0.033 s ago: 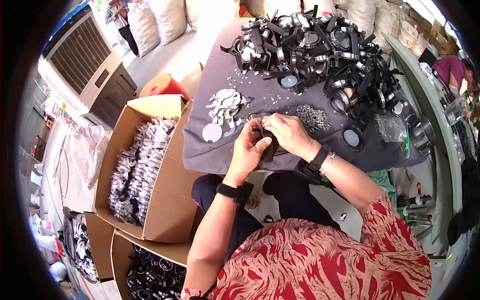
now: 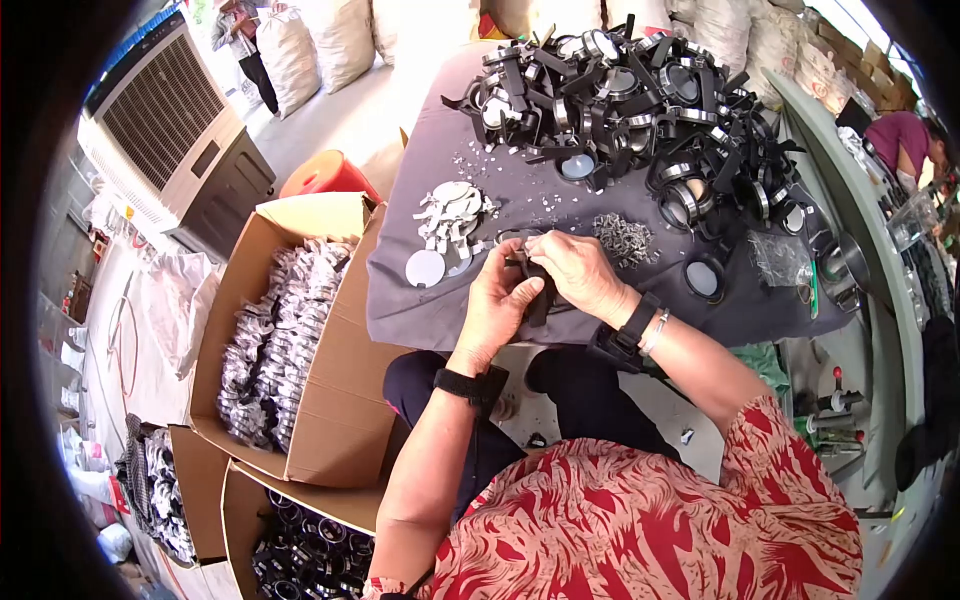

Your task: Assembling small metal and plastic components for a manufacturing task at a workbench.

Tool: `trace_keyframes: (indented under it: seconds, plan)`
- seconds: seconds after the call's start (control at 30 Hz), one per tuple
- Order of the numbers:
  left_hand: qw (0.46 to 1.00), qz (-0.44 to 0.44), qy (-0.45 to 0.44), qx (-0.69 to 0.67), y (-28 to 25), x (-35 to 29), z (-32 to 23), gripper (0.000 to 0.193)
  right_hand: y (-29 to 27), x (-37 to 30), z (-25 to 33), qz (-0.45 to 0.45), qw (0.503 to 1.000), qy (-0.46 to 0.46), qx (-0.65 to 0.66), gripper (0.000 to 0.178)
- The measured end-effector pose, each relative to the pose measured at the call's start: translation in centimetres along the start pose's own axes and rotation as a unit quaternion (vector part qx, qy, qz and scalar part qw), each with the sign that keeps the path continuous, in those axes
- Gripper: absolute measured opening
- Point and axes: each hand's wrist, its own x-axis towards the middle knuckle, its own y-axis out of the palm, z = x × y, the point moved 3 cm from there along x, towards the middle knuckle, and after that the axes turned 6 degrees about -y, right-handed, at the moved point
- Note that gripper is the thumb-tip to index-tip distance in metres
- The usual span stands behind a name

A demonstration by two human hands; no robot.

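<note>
Over the near edge of the cloth-covered table, both hands meet around a dark strap-like part, mostly hidden by fingers. My left hand is closed on it, thumb along its side. My right hand pinches its upper end; what sits at those fingertips is too small to make out. Left of the hands lie a pale round disc and a heap of white and silvery flat pieces. To the right are a pile of small metal bits and a black-rimmed round piece.
A large heap of black-strapped round metal pieces covers the table's far side. Open cardboard boxes stand at the left, near an air cooler and a red bucket. Another person is at the far right; white sacks stand behind.
</note>
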Motion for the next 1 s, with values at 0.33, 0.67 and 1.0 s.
trace_keyframes:
  seconds: [0.33, 0.67, 1.0]
  plan:
    - [0.999, 0.034, -0.016, 0.018, -0.2, -0.1, -0.9, 0.047, -0.1, 0.8, 0.7, 0.008, 0.996, -0.081, -0.036, 0.011]
    - [0.995, -0.089, -0.039, 0.005, 1.0, -1.0, -1.0, 0.037, -0.9, 0.3, -1.6, 0.015, 0.976, 0.156, 0.153, 0.011]
    - [0.987, -0.145, 0.058, 0.025, -0.1, 0.8, 0.9, 0.021, -0.2, -0.8, -1.7, -0.046, 0.969, 0.178, 0.167, 0.007]
